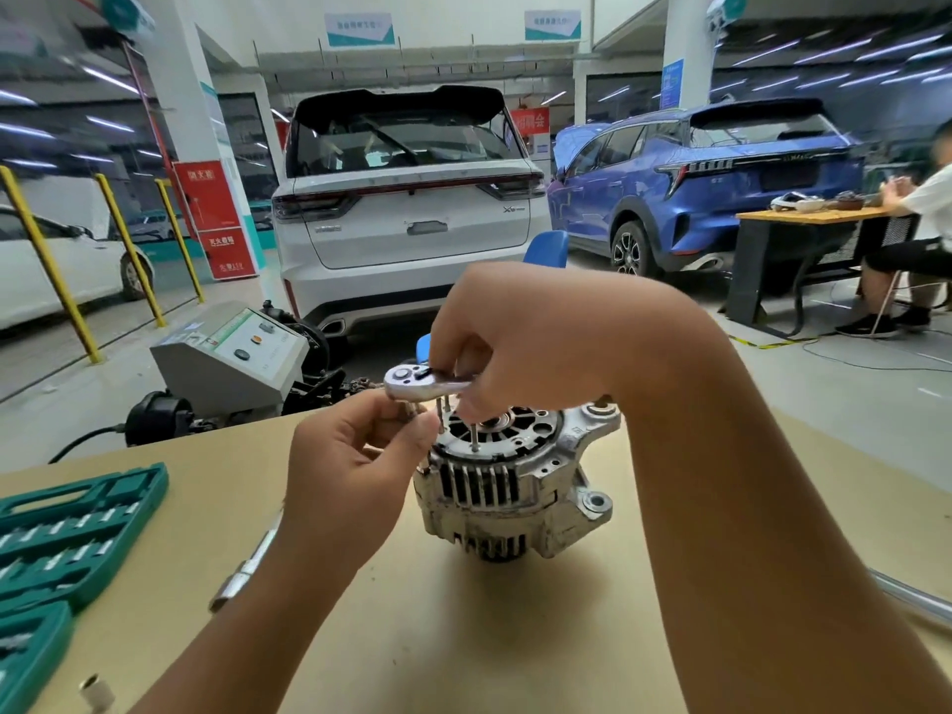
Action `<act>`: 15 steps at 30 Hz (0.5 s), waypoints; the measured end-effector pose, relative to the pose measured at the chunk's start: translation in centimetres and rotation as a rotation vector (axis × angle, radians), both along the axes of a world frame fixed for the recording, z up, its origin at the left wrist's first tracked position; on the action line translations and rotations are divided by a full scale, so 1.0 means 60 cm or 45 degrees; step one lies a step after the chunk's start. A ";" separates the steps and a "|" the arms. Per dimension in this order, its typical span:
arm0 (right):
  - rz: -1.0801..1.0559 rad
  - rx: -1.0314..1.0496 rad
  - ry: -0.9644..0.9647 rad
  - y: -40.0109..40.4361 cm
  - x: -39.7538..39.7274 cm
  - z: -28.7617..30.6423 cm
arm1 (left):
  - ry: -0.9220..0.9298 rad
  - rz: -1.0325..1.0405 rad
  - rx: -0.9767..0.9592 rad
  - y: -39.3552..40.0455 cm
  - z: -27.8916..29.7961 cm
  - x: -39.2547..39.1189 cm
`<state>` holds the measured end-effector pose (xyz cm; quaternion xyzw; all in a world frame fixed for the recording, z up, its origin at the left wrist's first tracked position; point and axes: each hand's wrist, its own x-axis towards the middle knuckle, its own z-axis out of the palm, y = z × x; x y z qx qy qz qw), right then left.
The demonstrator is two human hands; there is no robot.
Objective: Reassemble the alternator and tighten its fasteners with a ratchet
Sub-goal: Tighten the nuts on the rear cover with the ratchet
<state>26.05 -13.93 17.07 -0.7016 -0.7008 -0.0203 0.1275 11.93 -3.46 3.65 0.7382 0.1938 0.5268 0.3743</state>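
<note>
- Head view shows the alternator (515, 487) standing on the tan table (463, 636), near the middle, with its open end face turned up and several long bolts (474, 435) rising from it.
- The right hand (536, 342) comes from the right side and holds the ratchet (422, 383) by its handle, fingers curled around it; the round silver head of the ratchet points to the left, above the left rim of the alternator.
- The left hand (355, 450) is just under the ratchet head, thumb and fingers pinching something small there; what it pinches is hidden by the fingers, so I cannot tell.
- A green socket case (72, 528) lies open at the left edge of the table, and a silver extension bar (247, 564) lies between it and the left forearm.
- Behind the table stand a white car (407, 208) and a blue car (711, 182).
- Another person (917, 239) sits at a desk far to the right.
</note>
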 end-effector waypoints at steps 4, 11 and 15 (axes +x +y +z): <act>-0.103 0.100 -0.008 0.011 -0.004 -0.002 | 0.043 -0.071 -0.034 0.011 0.004 -0.002; -0.035 0.074 0.066 0.001 0.008 0.002 | 0.108 -0.142 0.011 0.007 0.007 -0.005; -0.059 0.077 0.030 0.024 0.008 -0.013 | 0.090 -0.161 -0.054 0.007 0.011 0.000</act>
